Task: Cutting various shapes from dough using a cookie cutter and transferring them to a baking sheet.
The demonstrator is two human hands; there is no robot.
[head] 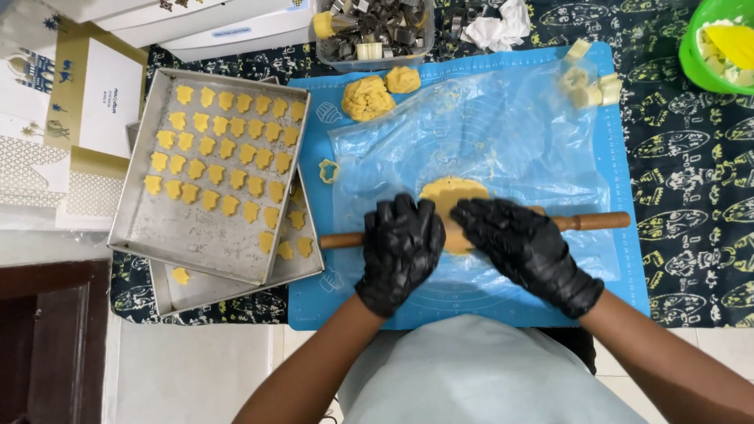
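Left hand and right hand, both in black gloves, lie palm-down on a wooden pin, side by side

Pin's long axis runs left to right across the blue mat, right end a touch higher; left end shows beyond the left hand, right end beyond the right hand

Fingers of both hands spread flat over the pin, pointing away from the body, pressing rather than gripping; no pinch visible

Dough sits under a clear plastic sheet, directly beneath the pin's middle and between the two hands; most of the round lies on the far side of the pin, just past the fingertips; a small edge shows on the near side between the hands

Both hands about equally near the dough, left fingertips touching its left edge, right fingertips its right edge

Two dough lumps rest at the mat's far edge, well apart from the hands

One small cutter lies on the mat left of the sheet

Left of the mat, a metal tray holds rows of cut yellow shapes; it is stacked over a second tray

Tub of metal cutters sits beyond the mat on the counter; green bowl at far right
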